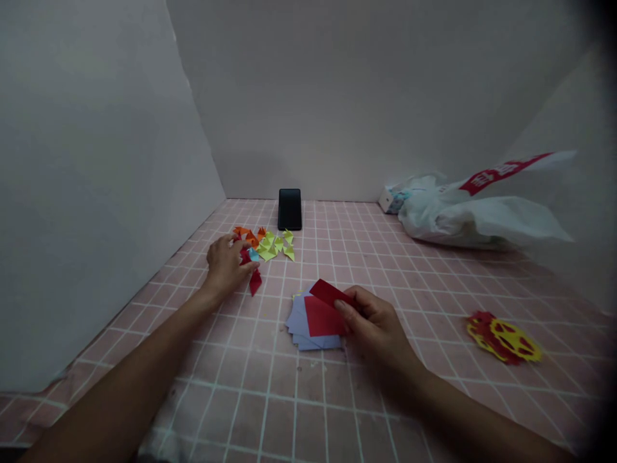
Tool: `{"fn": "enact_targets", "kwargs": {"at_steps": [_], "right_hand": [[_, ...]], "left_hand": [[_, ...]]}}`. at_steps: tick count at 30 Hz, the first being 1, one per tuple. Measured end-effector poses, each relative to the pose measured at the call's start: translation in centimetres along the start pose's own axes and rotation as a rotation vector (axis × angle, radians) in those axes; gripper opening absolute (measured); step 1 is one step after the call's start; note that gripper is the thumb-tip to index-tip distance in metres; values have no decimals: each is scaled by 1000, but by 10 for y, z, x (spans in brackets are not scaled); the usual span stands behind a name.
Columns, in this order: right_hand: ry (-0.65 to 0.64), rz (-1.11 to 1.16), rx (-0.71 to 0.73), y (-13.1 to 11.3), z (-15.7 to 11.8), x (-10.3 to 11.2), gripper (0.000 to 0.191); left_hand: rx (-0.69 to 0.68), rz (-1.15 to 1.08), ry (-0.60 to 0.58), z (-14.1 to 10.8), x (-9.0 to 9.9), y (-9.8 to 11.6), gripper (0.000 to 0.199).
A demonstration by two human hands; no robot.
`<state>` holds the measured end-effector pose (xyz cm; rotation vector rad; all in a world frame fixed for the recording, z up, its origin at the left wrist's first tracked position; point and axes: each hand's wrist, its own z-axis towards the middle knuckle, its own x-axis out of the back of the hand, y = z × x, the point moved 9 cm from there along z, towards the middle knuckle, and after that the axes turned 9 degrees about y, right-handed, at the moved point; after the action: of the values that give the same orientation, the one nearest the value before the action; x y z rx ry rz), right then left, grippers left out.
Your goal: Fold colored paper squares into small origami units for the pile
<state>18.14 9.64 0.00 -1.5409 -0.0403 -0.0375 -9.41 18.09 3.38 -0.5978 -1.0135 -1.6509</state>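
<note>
My right hand (373, 325) pinches a red paper sheet (328, 291) between thumb and fingers. Just beneath it, another red sheet (318, 318) lies on a fanned stack of lavender paper (299, 328). My left hand (226, 262) reaches over the folded paper pieces at the left, thumb and fingers apart around red ones that it partly hides. A red folded piece (255, 281) lies just below its thumb, and a light blue one (253, 254) is beside the fingertips. Orange folded pieces (252, 239) and several yellow ones (268, 247) sit just beyond.
A black phone (290, 209) leans near the back wall. At the back right lie a white plastic bag (477, 218) and a small box (388, 199). Red and yellow paper cut-outs (518, 341) overlap at the right. A pink checked cloth (270, 399) covers the table; walls stand left and behind.
</note>
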Motion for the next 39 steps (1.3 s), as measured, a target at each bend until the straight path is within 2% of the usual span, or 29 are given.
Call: {"fn": "enact_targets", "kwargs": {"at_steps": [4, 12, 22, 30, 39], "right_hand": [[-20, 15, -11, 2, -2, -2, 21], [-21, 51, -38, 4, -3, -2, 21], [-30, 29, -29, 6, -1, -2, 22], [-35, 16, -2, 8, 1, -1, 22], [-26, 31, -61, 9, -2, -2, 21]], "left_hand": [[29, 79, -31, -4, -11, -8, 47], [30, 126, -82, -3, -20, -12, 57], [17, 120, -93, -1, -21, -13, 58], [0, 150, -128, -2, -27, -11, 73], [35, 185, -122, -3, -28, -10, 76]]}}
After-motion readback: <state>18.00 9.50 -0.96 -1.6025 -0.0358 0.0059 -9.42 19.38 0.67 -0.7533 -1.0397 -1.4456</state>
